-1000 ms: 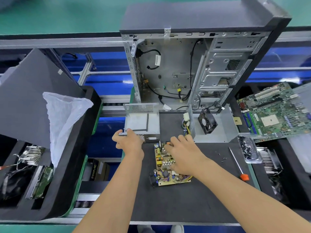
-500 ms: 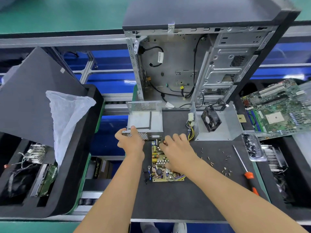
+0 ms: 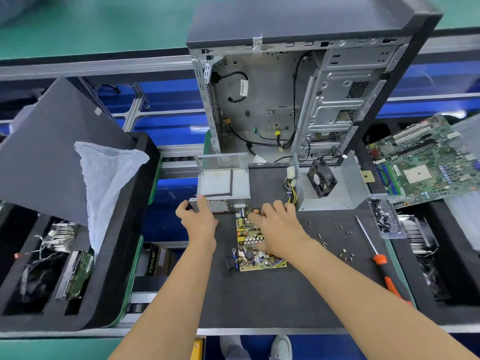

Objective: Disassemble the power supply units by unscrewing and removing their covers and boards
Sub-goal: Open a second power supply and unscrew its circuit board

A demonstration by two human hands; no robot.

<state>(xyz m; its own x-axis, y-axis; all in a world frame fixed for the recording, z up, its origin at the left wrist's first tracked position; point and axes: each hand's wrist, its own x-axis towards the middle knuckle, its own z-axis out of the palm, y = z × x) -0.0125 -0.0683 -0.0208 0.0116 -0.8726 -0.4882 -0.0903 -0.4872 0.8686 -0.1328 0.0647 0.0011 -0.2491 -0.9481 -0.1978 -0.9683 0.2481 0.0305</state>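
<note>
Board [image 3: 255, 242] already out on mat [image 3: 259, 300], under right hand [image 3: 278, 229], fingers curled on it. Left hand [image 3: 198, 219] gripping emptied cover [image 3: 223, 188]. Fan housing [image 3: 337, 188] undone; screws [image 3: 335, 242] loose.

An open computer case [image 3: 298, 105] is standing behind the mat; a motherboard [image 3: 426, 162] is lying right, a plastic bag [image 3: 109, 183] left.

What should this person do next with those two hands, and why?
Probably lift the yellow circuit board clear and set it aside. It already lies on the mat outside the metal housing, with the right hand curled over it, while the left hand grips the housing's near edge. Loose screws nearby suggest unscrewing is done.
</note>
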